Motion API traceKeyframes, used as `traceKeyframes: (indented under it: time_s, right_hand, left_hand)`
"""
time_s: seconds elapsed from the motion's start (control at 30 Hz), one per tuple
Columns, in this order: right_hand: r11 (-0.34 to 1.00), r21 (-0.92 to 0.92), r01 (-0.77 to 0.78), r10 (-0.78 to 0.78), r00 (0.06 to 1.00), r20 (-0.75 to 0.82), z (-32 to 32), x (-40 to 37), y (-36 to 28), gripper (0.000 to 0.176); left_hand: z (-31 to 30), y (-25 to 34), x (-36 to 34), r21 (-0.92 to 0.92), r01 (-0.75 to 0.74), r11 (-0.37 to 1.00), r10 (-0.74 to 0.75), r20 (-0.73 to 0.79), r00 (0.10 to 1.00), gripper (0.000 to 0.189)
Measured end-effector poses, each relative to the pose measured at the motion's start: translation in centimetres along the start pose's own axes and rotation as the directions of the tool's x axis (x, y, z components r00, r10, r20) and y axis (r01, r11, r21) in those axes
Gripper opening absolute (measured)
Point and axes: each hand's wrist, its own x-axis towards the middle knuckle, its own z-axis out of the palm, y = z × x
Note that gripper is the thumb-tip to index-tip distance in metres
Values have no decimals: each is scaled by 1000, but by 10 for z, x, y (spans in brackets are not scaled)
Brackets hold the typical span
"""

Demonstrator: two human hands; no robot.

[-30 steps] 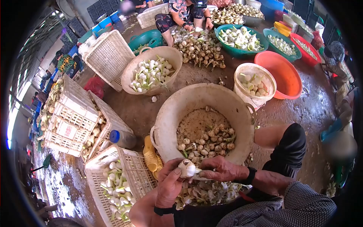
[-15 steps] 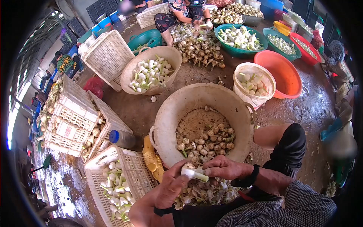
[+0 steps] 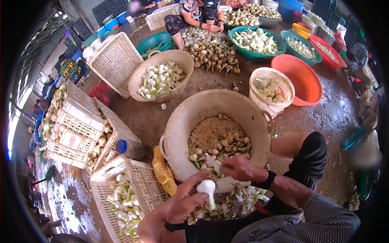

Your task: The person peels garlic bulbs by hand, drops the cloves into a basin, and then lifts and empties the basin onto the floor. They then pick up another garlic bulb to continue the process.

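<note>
My left hand [image 3: 188,198] is closed around a white garlic bulb [image 3: 206,186], thumb and fingers at its side. The bulb's skin is smooth and clean, and its short stem points down. Over the near rim of a large beige tub [image 3: 176,133], my right hand [image 3: 244,168] is curled and slightly blurred. A pale flap of garlic skin [image 3: 213,163] shows at its fingertips. Unpeeled garlic bulbs [image 3: 231,142] with brownish skins lie in the tub. Below both hands, a heap of garlic peelings [image 3: 237,204] lies by my lap.
A crate [image 3: 99,190] of peeled garlic stands at left, beside yellow slippers [image 3: 160,168] and a blue-lidded jar [image 3: 130,148]. Beyond the tub are a beige basket [image 3: 135,83], a white bucket [image 3: 267,106] and an orange basin [image 3: 310,87]. A co-worker [image 3: 194,18] sits behind a garlic pile.
The bulb in my left hand has turned from stem rightward to stem down, and its surface is now all white. My right hand has moved away from it, up toward the tub.
</note>
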Motion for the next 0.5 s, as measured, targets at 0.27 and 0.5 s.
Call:
traceKeyframes:
  time_s: [0.27,0.5]
  right_hand:
    - [841,420,-340,98,860,500,-7,-6,-38,37]
    - [453,763,-461,102,877,469,18,-22,-44,27]
  left_hand:
    - [-7,-2,4,164,-117,980,128,-58,990,55]
    - [-9,-7,4,180,-88,980,96,-31,995,53]
